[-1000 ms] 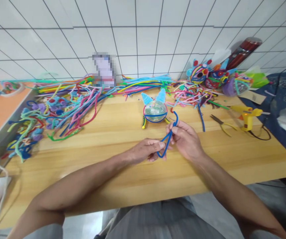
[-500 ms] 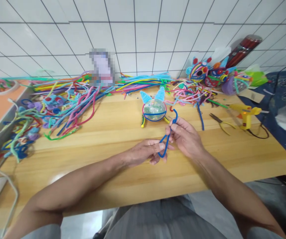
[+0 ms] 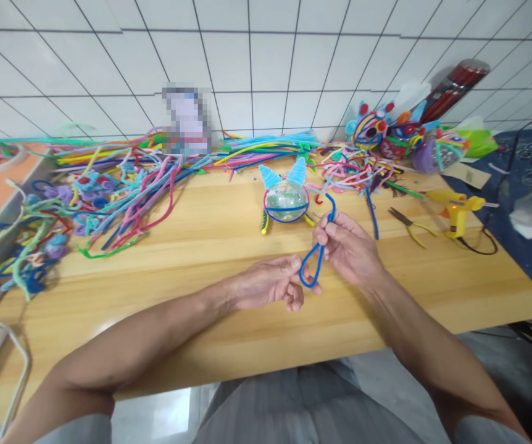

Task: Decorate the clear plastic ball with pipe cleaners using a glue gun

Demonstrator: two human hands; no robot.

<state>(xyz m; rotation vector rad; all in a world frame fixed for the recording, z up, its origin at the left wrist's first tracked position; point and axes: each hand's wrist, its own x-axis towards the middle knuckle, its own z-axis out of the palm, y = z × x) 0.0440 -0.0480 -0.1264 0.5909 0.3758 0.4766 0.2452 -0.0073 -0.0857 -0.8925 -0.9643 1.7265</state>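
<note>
A blue pipe cleaner [image 3: 320,266] is bent into a teardrop loop, its free end curving up past my right hand. My right hand [image 3: 350,248] pinches it between thumb and fingers where the two strands meet. My left hand [image 3: 273,282] has its thumb at the loop's left edge and fingertips behind the loop; the lower fingers are curled. Just beyond the hands, a clear round ornament [image 3: 287,202] stands on the table, with light-blue pipe-cleaner ears, blue and pink bands around it and yellow-tipped legs.
Loose pipe cleaners [image 3: 148,203] heap at the left and along the wall. Pliers [image 3: 411,228] and a yellow glue gun [image 3: 455,213] lie at right on the wooden table [image 3: 164,290]. Finished decorated figures [image 3: 371,131] stand behind. A white cable [image 3: 18,339] runs down the left side.
The blue loop has become rounder, and my left thumb has shifted from across it to its left edge. My right hand has moved slightly right, still pinching the strands.
</note>
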